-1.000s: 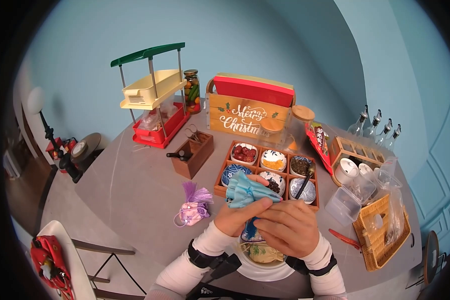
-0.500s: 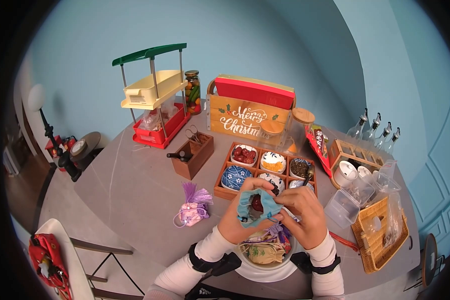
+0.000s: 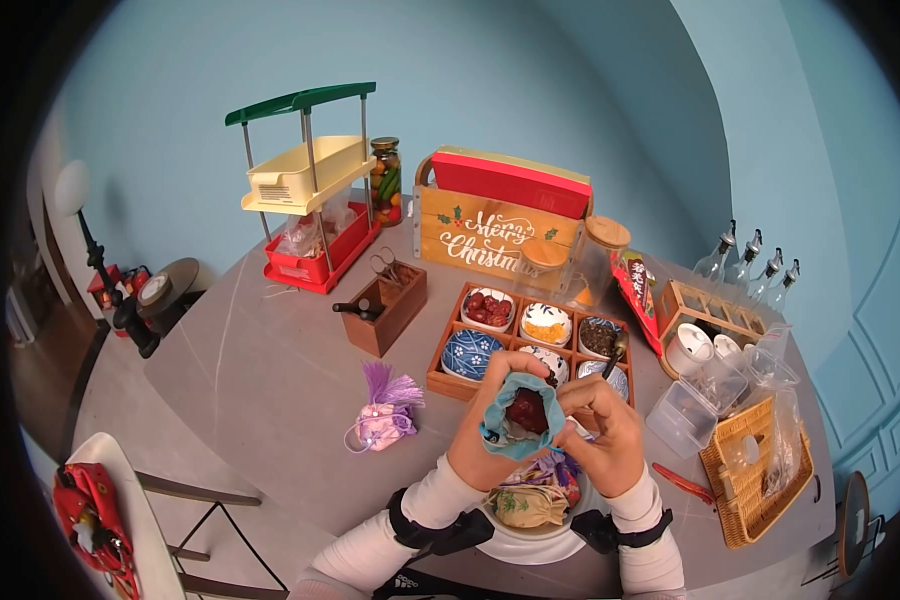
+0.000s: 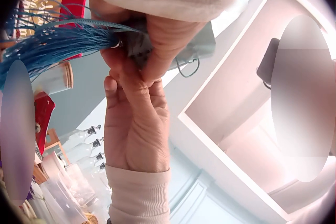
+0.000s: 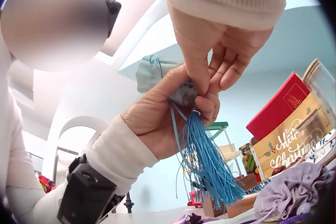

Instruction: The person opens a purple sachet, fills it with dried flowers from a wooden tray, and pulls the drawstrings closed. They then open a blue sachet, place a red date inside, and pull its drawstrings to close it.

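Pouch (image 5: 156, 79), one, blue, with tassel (image 5: 212, 161): in the person's hands, above a white bowl (image 3: 491, 549), mouth gathered open toward the head camera. Contents: something dark red; depth and count cannot be made out. The tassel is hidden in the head view but shows in both wrist views.

Left hand (image 3: 475, 430), one: curled round the pouch from the left; several fingers lie out of sight behind the cloth.

Right hand (image 3: 610, 430), one: thumb and fingertips pinching the pouch's right side; whether cloth or cord is caught between them cannot be told.

Bowl contents: beige pouch (image 3: 530, 506) in front, purple cloth behind, partly covered by the hands; full count unclear.

Wooden box (image 3: 452, 384), six compartments, on the tabletop (image 3: 270, 375) beyond the hands: red dates, an orange filling and a dark filling along the back; front dishes partly masked by the hands.

Pink pouch (image 3: 386, 426), one, lilac tassel: left of the bowl, well apart.

Wicker basket (image 3: 728, 505), one: at right; transparent items inside hard to identify.
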A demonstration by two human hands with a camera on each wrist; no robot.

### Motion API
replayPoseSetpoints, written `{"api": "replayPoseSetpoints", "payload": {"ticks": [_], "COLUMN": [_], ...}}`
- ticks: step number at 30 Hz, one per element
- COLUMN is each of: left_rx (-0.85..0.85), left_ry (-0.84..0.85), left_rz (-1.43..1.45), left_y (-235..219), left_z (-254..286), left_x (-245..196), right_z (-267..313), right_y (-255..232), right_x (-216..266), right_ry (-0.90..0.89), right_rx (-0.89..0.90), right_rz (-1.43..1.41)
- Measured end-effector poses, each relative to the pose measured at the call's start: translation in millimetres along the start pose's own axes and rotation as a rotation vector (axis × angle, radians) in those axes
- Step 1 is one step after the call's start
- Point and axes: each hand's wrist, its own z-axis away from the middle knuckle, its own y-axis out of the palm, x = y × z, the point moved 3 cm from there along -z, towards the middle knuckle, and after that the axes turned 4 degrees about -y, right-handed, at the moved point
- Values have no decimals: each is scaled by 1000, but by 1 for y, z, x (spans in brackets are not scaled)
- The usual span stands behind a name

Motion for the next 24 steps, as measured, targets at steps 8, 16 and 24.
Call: {"api": "replayPoseSetpoints", "payload": {"ticks": [8, 16, 24], "left_rx": [-6, 72, 106], "left_ry": [159, -385, -293], "left_rz": [-238, -196, -776], "left_y": [-14, -89, -132], "left_z": [1, -14, -84], "left_x": [40, 55, 108], "right_z": [-5, 16, 72], "right_y": [4, -29, -61], "right_x": [5, -3, -3], "right_ry": [18, 155, 229], "right_rx": [177, 213, 140], "right_rz": [93, 257, 409]}}
